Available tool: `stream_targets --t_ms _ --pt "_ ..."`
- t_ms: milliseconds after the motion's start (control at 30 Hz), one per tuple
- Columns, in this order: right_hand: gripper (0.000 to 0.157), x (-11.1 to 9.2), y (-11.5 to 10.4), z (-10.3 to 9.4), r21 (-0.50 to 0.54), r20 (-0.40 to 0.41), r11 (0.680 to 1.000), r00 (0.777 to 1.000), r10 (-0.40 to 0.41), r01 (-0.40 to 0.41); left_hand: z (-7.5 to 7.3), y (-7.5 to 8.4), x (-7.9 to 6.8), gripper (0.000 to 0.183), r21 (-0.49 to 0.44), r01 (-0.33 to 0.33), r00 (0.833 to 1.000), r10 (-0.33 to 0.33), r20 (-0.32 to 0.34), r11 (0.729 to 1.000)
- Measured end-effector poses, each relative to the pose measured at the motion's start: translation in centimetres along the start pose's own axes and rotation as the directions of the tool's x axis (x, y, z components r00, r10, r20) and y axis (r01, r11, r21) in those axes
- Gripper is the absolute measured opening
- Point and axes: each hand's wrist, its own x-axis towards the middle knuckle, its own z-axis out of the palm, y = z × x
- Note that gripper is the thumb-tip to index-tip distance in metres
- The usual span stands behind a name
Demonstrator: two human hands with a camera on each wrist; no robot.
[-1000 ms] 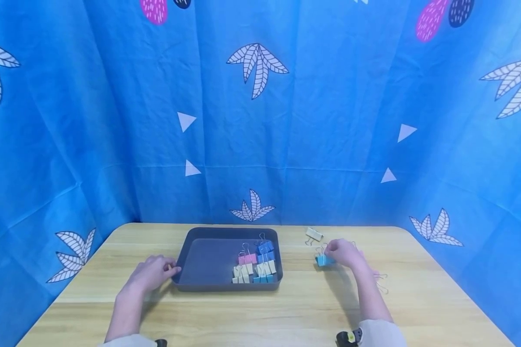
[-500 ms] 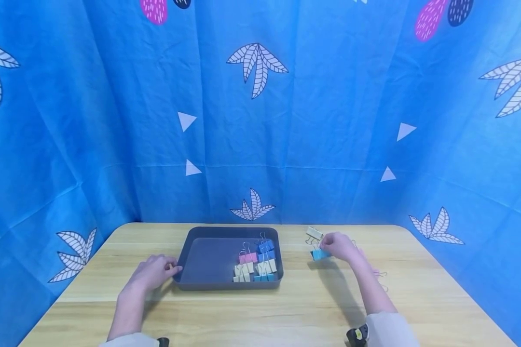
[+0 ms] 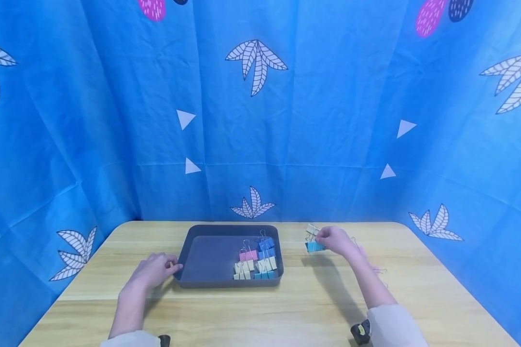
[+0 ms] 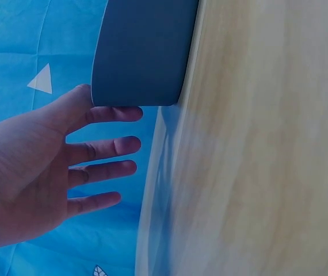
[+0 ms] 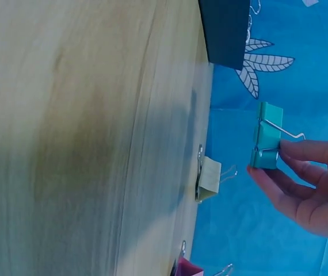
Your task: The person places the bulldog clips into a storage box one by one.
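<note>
My right hand [image 3: 336, 241] pinches a teal binder clip [image 5: 269, 135] between thumb and fingers, holding it above the table with its wire handle sticking out. On the left, my left hand [image 3: 152, 271] grips the rim of a dark grey tray [image 3: 226, 284] at its left end. The left wrist view shows thumb and index finger at the tray's corner, the other fingers stretched out below. Along the tray's right side sit several binder clips: blue [image 3: 266, 244], pink [image 3: 248, 256], cream [image 3: 244, 266] and teal [image 3: 265, 275].
Behind the right hand a cream binder clip [image 5: 210, 177] lies on the wooden table [image 3: 226, 313]. Pink binder clips [image 5: 188, 268] lie further right, partly hidden by the right arm. A blue patterned curtain [image 3: 343, 96] stands around the table's back and sides.
The right hand has lifted the teal binder clip off the table and carried it slightly left and away from the body. The left hand stays at the tray.
</note>
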Motion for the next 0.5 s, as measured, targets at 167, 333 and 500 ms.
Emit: stream_targets --t_ms 167,333,500 --pt "0.01 0.2 -0.6 0.1 -0.005 -0.02 1.0 0.999 0.026 -0.027 -0.1 -0.1 0.1 0.03 0.003 -0.006 1.0 0.006 0.001 1.0" --pt "0.01 0.5 -1.0 0.3 -0.007 -0.039 1.0 0.999 0.03 -0.031 -0.2 0.0 0.0 0.029 -0.005 -0.005 1.0 0.005 0.001 1.0" --pt "0.009 1.1 -1.4 0.6 0.004 -0.047 1.0 0.999 0.024 -0.023 -0.2 0.1 -0.1 0.03 -0.019 0.004 1.0 -0.004 0.006 1.0"
